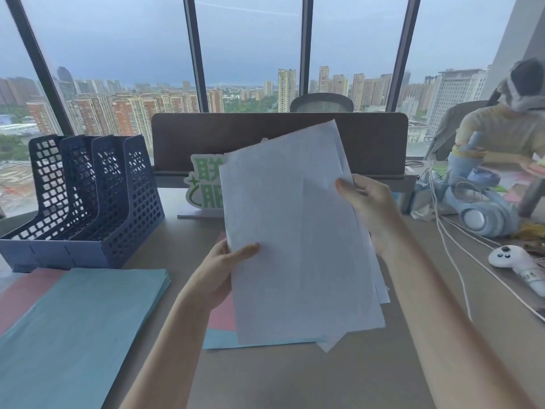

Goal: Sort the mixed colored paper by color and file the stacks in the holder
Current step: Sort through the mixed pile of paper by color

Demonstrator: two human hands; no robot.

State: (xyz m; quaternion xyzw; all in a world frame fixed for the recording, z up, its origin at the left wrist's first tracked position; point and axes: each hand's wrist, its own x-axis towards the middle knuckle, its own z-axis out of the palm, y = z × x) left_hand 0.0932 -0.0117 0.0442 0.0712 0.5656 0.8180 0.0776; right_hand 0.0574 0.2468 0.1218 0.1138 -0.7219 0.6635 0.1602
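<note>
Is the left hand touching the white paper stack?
Touching. The head view shows the left hand with its thumb lying over the lower left edge of the white paper stack.

A blue perforated plastic file holder stands at the far left of the beige desk. Just in front of it, at the near left, a stack of teal paper sheets lies flat, overlapping pink paper sheets beneath it. At the centre, the left hand and right hand hold a sheaf of white paper sheets upright above pink and teal mixed sheets lying on the desk. Behind the sheaf stands a green-lettered white sign, with a brown desk divider panel behind that. At the right lie pale blue headphones, white cables and, nearer, a white handheld controller.
</note>
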